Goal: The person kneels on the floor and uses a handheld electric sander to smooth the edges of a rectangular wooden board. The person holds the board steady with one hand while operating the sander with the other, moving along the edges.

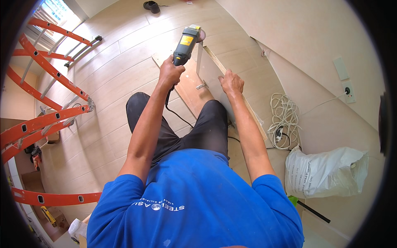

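An angle grinder (187,43) with a dark body is held by its rear handle in my left hand (171,72). Its round disc (201,36) is close to the far end of a panel; whether they touch I cannot tell. The panel (214,74), pale-faced with a raw wooden edge, stands on its long side by my right knee. My right hand (232,82) grips its upper edge. A metal hinge (201,85) sticks out from the panel's face. Under it, a flat brown board (189,83) lies on the floor. The grinder's black cord runs down between my legs.
An orange ladder (55,70) occupies the left side. At the right are a coiled white extension cord (280,114), a wall socket (349,92) with a plug in it, and a white sack (325,173). A dark shoe (152,6) lies at the far end of the floor.
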Action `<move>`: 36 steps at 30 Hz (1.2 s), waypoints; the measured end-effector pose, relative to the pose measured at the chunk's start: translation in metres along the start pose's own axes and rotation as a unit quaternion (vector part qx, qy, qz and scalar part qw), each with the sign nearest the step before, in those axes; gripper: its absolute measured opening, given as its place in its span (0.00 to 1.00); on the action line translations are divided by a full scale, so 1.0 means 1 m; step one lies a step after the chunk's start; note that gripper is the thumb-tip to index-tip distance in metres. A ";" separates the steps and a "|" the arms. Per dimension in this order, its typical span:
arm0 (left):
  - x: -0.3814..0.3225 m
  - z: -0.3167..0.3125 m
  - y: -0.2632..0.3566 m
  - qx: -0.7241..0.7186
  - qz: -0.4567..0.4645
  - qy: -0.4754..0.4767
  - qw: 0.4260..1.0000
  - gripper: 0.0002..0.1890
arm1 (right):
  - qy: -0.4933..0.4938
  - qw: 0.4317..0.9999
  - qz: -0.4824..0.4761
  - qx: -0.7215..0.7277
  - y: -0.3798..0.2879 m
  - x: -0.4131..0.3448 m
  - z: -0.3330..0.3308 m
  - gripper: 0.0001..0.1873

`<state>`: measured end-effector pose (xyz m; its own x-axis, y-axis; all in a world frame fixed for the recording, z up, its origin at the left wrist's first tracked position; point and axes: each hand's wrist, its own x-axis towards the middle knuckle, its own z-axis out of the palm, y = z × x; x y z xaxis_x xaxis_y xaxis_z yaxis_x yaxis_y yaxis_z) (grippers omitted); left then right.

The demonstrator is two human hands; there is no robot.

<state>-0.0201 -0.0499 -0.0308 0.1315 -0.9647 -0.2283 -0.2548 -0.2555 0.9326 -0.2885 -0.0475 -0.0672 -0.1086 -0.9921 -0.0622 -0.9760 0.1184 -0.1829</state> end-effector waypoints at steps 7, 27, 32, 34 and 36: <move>0.000 -0.001 -0.004 -0.019 -0.006 0.002 1.000 0.30 | -0.005 1.000 0.008 0.009 0.000 0.003 0.002 0.24; 0.009 0.007 -0.004 0.007 0.001 0.002 1.000 0.33 | 0.001 1.000 -0.002 0.013 0.000 0.000 0.000 0.21; 0.009 0.006 -0.002 0.014 0.002 -0.007 1.000 0.33 | -0.004 1.000 -0.001 0.012 -0.001 -0.003 -0.002 0.22; 0.009 0.007 -0.001 0.016 0.002 -0.008 1.000 0.33 | -0.007 1.000 -0.002 0.012 -0.002 -0.003 -0.003 0.22; 0.009 0.008 0.001 0.019 0.004 -0.011 1.000 0.33 | -0.008 1.000 0.000 0.012 -0.002 -0.003 -0.003 0.22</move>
<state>-0.0269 -0.0597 -0.0344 0.1080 -0.9676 -0.2283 -0.2923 -0.2504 0.9230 -0.2865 -0.0452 -0.0632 -0.1051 -0.9914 -0.0781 -0.9710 0.1193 -0.2072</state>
